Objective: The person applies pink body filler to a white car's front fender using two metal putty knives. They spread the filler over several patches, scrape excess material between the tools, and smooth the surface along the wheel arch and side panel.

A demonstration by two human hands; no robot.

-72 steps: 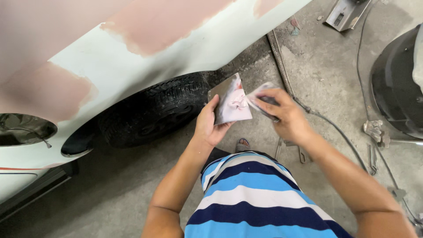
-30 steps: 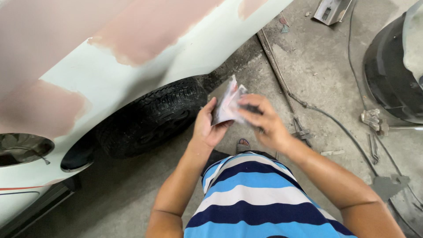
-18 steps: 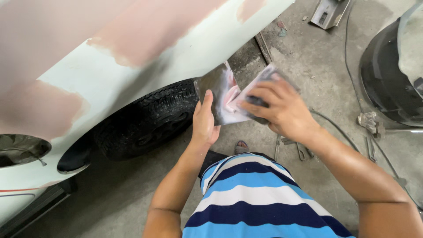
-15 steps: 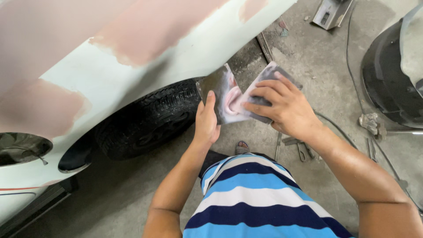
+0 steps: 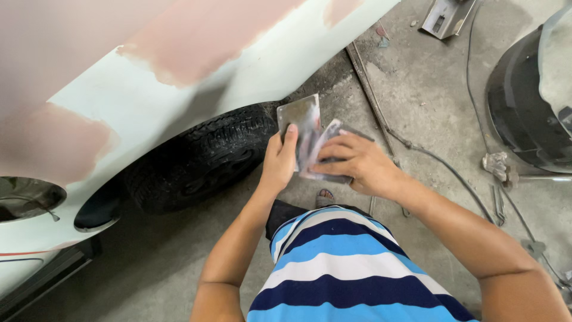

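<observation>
My left hand (image 5: 279, 160) grips a flat metal spreader plate (image 5: 300, 119) held upright, its thumb pressed on the plate's face. My right hand (image 5: 356, 161) holds a second thin spreader blade (image 5: 319, 156) smeared with pinkish filler, its edge laid against the first plate. Both hands work in front of my striped shirt, just right of the car's black tyre (image 5: 199, 158). The white car fender (image 5: 196, 83) above the tyre carries patches of pink body filler (image 5: 202, 36).
A dark curved car body part (image 5: 524, 107) stands at the right. A hose or cable (image 5: 429, 156) and a long metal bar (image 5: 366, 95) lie on the concrete floor, with small tools (image 5: 497, 164) at the right and a metal bracket (image 5: 444, 15) at the top.
My right hand has drawn its blade across the plate in my left hand, out to the right and back in. The left hand now holds the plate more upright.
</observation>
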